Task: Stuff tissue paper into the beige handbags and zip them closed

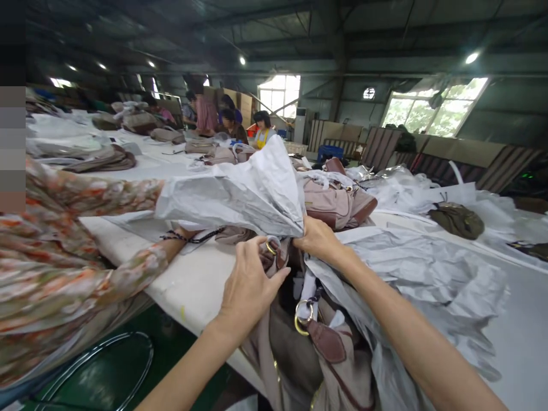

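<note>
- Long white worktables (192, 279) run through a dim factory hall with windows at the far end; other people work at the far tables.
- Nearest, a taupe handbag (295, 354) hangs over the table edge below both hands, its mouth facing up toward them and its long axis running away from the camera.
- Left hand (250, 279) sits at the bag's near rim, fingers curled and pinching the fabric beside a gold ring (271, 247).
- Right hand (319, 237) is slightly farther off, above the mouth, fingers pressed together on a gathered corner of white tissue paper (252, 194).
- Paper billows up and to the left from that grip; the bag lies straight below it, so the right hand is nearer the paper and the left nearer the bag.
- Inside the mouth, crumpled paper and a brown strap tab with a gold ring (305, 319) show; deeper contents cannot be told.
- A co-worker's floral sleeve (77, 251) reaches in from the left, under the paper.
- Another pink-brown bag (336, 202) stands just behind.
</note>
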The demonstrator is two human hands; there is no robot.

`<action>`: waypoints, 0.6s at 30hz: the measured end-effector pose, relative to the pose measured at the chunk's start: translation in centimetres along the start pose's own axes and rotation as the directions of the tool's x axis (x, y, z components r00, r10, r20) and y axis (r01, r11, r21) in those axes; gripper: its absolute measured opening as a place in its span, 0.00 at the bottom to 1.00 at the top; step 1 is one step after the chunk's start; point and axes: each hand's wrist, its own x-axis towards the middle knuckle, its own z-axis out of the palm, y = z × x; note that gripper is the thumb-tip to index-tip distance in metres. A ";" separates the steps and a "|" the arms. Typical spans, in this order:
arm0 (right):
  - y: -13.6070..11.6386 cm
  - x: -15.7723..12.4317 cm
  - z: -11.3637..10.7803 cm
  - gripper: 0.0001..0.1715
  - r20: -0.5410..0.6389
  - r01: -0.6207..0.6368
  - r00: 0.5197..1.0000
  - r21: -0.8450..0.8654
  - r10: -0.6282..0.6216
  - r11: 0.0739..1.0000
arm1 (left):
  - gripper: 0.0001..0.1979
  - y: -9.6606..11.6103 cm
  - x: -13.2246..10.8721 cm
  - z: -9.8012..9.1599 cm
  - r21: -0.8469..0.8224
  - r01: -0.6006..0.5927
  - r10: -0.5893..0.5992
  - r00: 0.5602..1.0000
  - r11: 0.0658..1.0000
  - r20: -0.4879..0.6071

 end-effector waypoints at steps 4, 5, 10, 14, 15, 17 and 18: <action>1.2 -0.6 -0.8 0.31 0.057 0.011 0.998 0.165 -0.021 0.986 | 0.08 -0.3 0.9 -1.3 -0.023 0.090 -0.084 0.976 0.996 0.199; 1.7 -0.9 -1.3 0.33 0.065 -0.013 0.998 0.246 -0.003 0.969 | 0.09 -0.5 1.2 -1.9 -0.094 0.100 -0.075 0.968 0.991 0.238; 5.2 -4.5 -5.1 0.33 0.002 -0.170 0.981 0.484 0.193 0.858 | 0.21 -1.9 2.3 -3.1 -0.403 0.233 -0.053 0.910 0.885 0.410; 10.3 -10.5 -7.3 0.32 -0.078 -0.319 0.923 0.388 0.376 0.865 | 0.25 -2.1 1.7 -2.2 -0.522 0.307 -0.098 0.916 0.796 0.389; 11.8 -12.3 -7.1 0.31 -0.048 -0.359 0.916 0.345 0.398 0.867 | 0.25 -2.0 1.5 -1.9 -0.553 0.316 -0.115 0.923 0.771 0.366; 14.4 -15.7 -5.8 0.28 0.054 -0.470 0.882 0.180 0.469 0.864 | 0.23 -1.8 1.2 -1.4 -0.584 0.342 -0.147 0.923 0.736 0.355; 15.3 -17.2 -4.8 0.27 0.106 -0.529 0.847 0.067 0.521 0.846 | 0.22 -1.8 1.1 -1.1 -0.578 0.360 -0.164 0.917 0.733 0.363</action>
